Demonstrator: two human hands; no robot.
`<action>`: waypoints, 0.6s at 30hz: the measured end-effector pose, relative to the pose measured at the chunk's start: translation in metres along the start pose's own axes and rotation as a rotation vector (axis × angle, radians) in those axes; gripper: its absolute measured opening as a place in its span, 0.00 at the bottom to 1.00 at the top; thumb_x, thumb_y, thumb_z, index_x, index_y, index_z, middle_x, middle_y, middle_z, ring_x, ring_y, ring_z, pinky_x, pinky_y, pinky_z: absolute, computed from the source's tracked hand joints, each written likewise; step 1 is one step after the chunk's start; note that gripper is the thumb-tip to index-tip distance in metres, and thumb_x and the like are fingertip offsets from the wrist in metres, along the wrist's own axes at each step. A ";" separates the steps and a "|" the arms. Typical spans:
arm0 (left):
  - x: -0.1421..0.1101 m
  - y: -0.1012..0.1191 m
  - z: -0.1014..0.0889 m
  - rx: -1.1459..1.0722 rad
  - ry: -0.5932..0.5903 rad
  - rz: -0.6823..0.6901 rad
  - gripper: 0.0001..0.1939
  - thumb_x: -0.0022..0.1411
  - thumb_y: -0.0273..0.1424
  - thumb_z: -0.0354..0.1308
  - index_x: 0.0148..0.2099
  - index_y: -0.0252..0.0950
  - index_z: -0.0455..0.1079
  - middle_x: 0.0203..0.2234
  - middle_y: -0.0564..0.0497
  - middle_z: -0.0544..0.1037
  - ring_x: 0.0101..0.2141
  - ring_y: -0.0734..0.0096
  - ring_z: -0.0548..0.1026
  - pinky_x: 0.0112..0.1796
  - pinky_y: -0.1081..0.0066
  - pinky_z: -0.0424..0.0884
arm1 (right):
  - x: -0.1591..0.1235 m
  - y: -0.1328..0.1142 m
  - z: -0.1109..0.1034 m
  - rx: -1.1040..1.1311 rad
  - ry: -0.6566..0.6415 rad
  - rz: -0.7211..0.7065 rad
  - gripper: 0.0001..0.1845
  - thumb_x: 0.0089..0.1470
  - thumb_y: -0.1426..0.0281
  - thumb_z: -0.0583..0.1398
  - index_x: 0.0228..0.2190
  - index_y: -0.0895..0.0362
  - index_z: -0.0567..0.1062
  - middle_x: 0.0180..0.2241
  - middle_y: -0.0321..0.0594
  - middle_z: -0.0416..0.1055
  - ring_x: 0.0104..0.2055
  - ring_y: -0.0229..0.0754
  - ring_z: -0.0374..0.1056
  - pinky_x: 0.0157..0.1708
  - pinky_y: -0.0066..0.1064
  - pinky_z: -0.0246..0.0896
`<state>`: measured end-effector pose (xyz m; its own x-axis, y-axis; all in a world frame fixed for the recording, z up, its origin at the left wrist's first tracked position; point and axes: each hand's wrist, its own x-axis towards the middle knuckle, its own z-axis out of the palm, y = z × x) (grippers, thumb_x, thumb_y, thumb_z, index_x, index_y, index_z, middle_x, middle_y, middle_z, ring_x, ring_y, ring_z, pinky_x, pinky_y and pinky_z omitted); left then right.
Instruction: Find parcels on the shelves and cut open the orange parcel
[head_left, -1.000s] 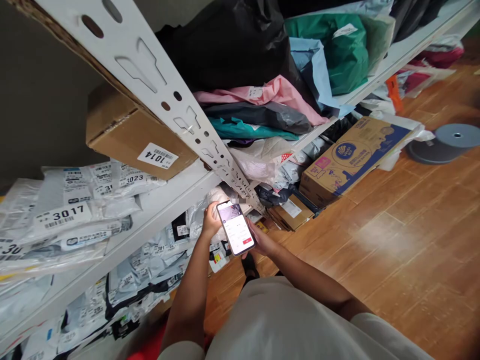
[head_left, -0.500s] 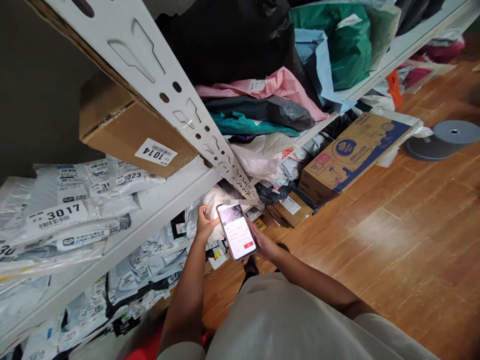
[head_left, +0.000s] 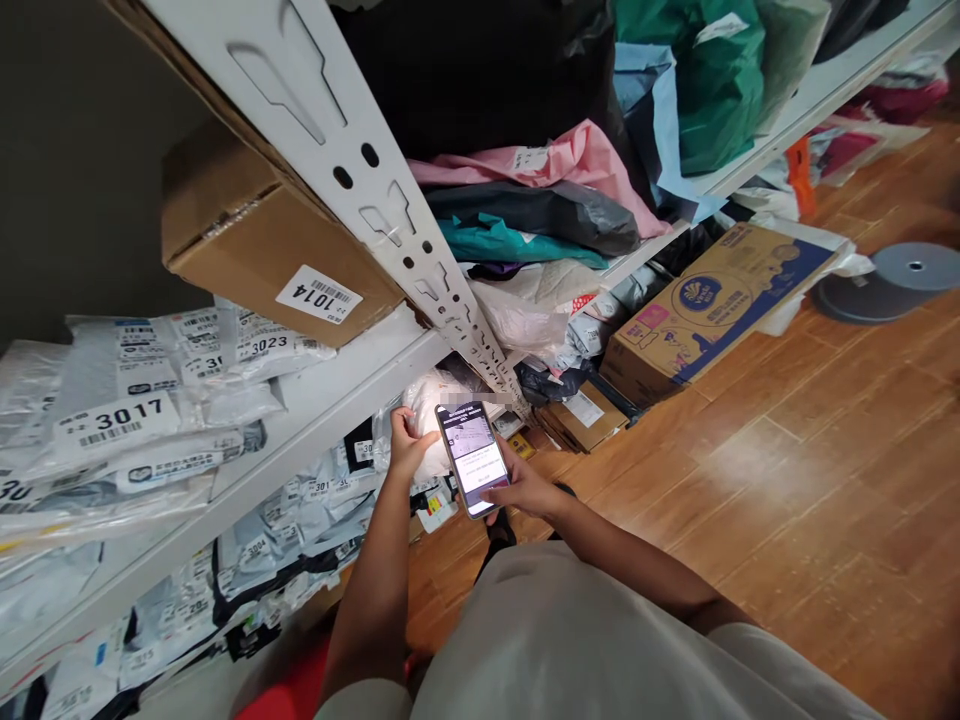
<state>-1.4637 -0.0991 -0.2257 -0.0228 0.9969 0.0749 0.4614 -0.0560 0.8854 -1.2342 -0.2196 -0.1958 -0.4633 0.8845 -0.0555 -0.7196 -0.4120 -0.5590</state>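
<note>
My right hand (head_left: pixel 521 485) is wrapped round a smartphone (head_left: pixel 474 460), its thumb lying over the lower part of the lit screen. The screen carries a picture at the top and a white panel with text below it; the writing is too small to read. Just left of the phone, my left hand (head_left: pixel 410 445) grips a pale pinkish-white parcel in clear plastic (head_left: pixel 431 408). The fingers curl over the parcel's near left edge and the thumb points toward the phone. Part of the parcel is hidden behind the phone.
A white shelf post (head_left: pixel 405 200) slants across the upper view. Left of it a cardboard box labelled 1014 (head_left: pixel 277 240) and bagged parcels (head_left: pixel 127 420) lie on a shelf. To the right are stacked bags, a Vinda carton (head_left: pixel 720 295) and a round grey base (head_left: pixel 892 280) on the wooden floor.
The right thumb has moved onto the screen, and the display has changed to a darkened page with a white panel. The view has shifted slightly; both hands keep their hold.
</note>
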 end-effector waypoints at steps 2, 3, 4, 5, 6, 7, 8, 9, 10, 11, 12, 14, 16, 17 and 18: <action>0.000 -0.001 -0.001 -0.006 -0.002 0.005 0.28 0.39 0.24 0.65 0.41 0.41 0.56 0.35 0.55 0.61 0.32 0.74 0.61 0.35 0.74 0.59 | 0.001 0.000 0.001 0.003 -0.001 -0.002 0.55 0.40 0.75 0.69 0.60 0.45 0.44 0.50 0.46 0.69 0.35 0.46 0.75 0.20 0.30 0.73; 0.000 -0.001 -0.001 -0.010 -0.003 0.008 0.28 0.38 0.24 0.64 0.41 0.41 0.56 0.35 0.55 0.61 0.32 0.74 0.61 0.35 0.74 0.59 | 0.001 0.000 0.001 0.010 0.001 0.003 0.55 0.40 0.76 0.68 0.61 0.45 0.44 0.51 0.46 0.68 0.35 0.46 0.75 0.20 0.30 0.73; 0.000 -0.002 -0.001 -0.014 -0.004 0.010 0.28 0.39 0.24 0.64 0.41 0.41 0.56 0.35 0.55 0.61 0.32 0.74 0.61 0.35 0.74 0.59 | 0.001 0.000 0.002 0.020 0.005 0.012 0.54 0.41 0.76 0.67 0.61 0.44 0.43 0.51 0.46 0.68 0.35 0.46 0.75 0.20 0.31 0.73; 0.000 -0.003 -0.001 -0.018 -0.005 0.011 0.28 0.39 0.24 0.64 0.41 0.41 0.55 0.34 0.55 0.61 0.32 0.74 0.61 0.35 0.74 0.59 | 0.000 -0.001 0.002 0.034 0.009 0.028 0.53 0.42 0.76 0.65 0.61 0.44 0.43 0.52 0.47 0.67 0.35 0.47 0.75 0.20 0.31 0.73; 0.000 -0.004 -0.002 -0.021 -0.007 0.012 0.28 0.39 0.24 0.64 0.41 0.41 0.55 0.34 0.55 0.61 0.32 0.74 0.61 0.35 0.74 0.59 | 0.000 -0.002 0.003 0.050 0.011 0.046 0.51 0.43 0.76 0.63 0.61 0.44 0.43 0.52 0.46 0.67 0.35 0.47 0.75 0.20 0.32 0.73; 0.001 -0.004 -0.002 -0.023 -0.007 0.012 0.28 0.39 0.24 0.64 0.41 0.41 0.55 0.34 0.55 0.61 0.32 0.74 0.61 0.35 0.73 0.59 | -0.001 -0.003 0.003 0.063 0.010 0.063 0.50 0.43 0.76 0.61 0.61 0.43 0.43 0.53 0.46 0.67 0.35 0.47 0.74 0.20 0.32 0.73; 0.001 -0.005 -0.002 -0.025 -0.006 0.013 0.28 0.39 0.23 0.64 0.41 0.41 0.56 0.34 0.55 0.61 0.32 0.73 0.61 0.35 0.73 0.59 | -0.001 -0.003 0.004 0.076 0.004 0.075 0.49 0.43 0.76 0.60 0.61 0.43 0.44 0.54 0.46 0.66 0.36 0.48 0.74 0.21 0.33 0.73; 0.001 -0.006 -0.002 -0.025 -0.004 0.013 0.28 0.38 0.23 0.64 0.41 0.41 0.56 0.34 0.55 0.61 0.33 0.73 0.61 0.35 0.73 0.59 | -0.002 -0.004 0.004 0.086 -0.006 0.082 0.48 0.43 0.77 0.58 0.61 0.43 0.44 0.54 0.45 0.66 0.37 0.48 0.74 0.21 0.33 0.73; 0.001 -0.007 -0.003 -0.026 0.000 0.013 0.28 0.38 0.23 0.65 0.41 0.40 0.56 0.34 0.55 0.61 0.32 0.73 0.61 0.35 0.73 0.59 | -0.003 -0.005 0.005 0.099 -0.017 0.086 0.47 0.43 0.77 0.57 0.61 0.42 0.45 0.55 0.45 0.65 0.38 0.49 0.74 0.22 0.34 0.73; 0.001 -0.008 -0.003 -0.026 0.004 0.014 0.28 0.38 0.23 0.65 0.41 0.40 0.56 0.34 0.55 0.61 0.32 0.73 0.61 0.35 0.73 0.59 | -0.004 -0.005 0.005 0.114 -0.025 0.088 0.46 0.43 0.76 0.56 0.60 0.43 0.46 0.56 0.45 0.64 0.39 0.49 0.73 0.22 0.36 0.73; 0.001 -0.008 -0.003 -0.027 0.008 0.014 0.28 0.37 0.23 0.65 0.41 0.40 0.56 0.34 0.55 0.61 0.32 0.73 0.61 0.35 0.74 0.58 | -0.004 -0.005 0.005 0.129 -0.027 0.089 0.44 0.43 0.75 0.56 0.60 0.43 0.47 0.56 0.45 0.63 0.40 0.50 0.73 0.23 0.37 0.73; 0.001 -0.008 -0.003 -0.030 0.011 0.014 0.28 0.38 0.24 0.65 0.41 0.40 0.56 0.34 0.55 0.60 0.31 0.74 0.61 0.34 0.74 0.58 | -0.005 -0.006 0.006 0.144 -0.017 0.099 0.40 0.45 0.72 0.55 0.59 0.45 0.49 0.56 0.46 0.63 0.41 0.52 0.72 0.22 0.38 0.73; 0.001 -0.007 -0.003 -0.035 0.012 0.014 0.27 0.38 0.25 0.66 0.41 0.40 0.56 0.33 0.55 0.60 0.31 0.74 0.61 0.33 0.74 0.58 | -0.006 -0.006 0.006 0.125 0.004 0.117 0.37 0.47 0.69 0.55 0.59 0.46 0.51 0.56 0.47 0.63 0.42 0.53 0.72 0.22 0.38 0.72; 0.000 -0.007 -0.003 -0.038 0.012 0.014 0.27 0.38 0.25 0.66 0.40 0.40 0.56 0.33 0.55 0.60 0.30 0.74 0.60 0.33 0.74 0.58 | -0.007 -0.006 0.007 0.110 0.011 0.125 0.36 0.48 0.68 0.55 0.58 0.46 0.52 0.56 0.48 0.63 0.42 0.53 0.72 0.22 0.37 0.72; 0.000 -0.007 -0.002 -0.041 0.012 0.014 0.27 0.38 0.25 0.66 0.40 0.40 0.56 0.33 0.55 0.60 0.30 0.74 0.60 0.32 0.75 0.58 | -0.007 -0.007 0.007 0.101 0.014 0.131 0.36 0.48 0.68 0.55 0.58 0.46 0.53 0.56 0.48 0.63 0.42 0.52 0.72 0.23 0.36 0.72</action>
<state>-1.4692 -0.0988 -0.2308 -0.0276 0.9953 0.0928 0.4253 -0.0723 0.9021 -1.2299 -0.2248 -0.1858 -0.5497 0.8244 -0.1345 -0.7019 -0.5432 -0.4607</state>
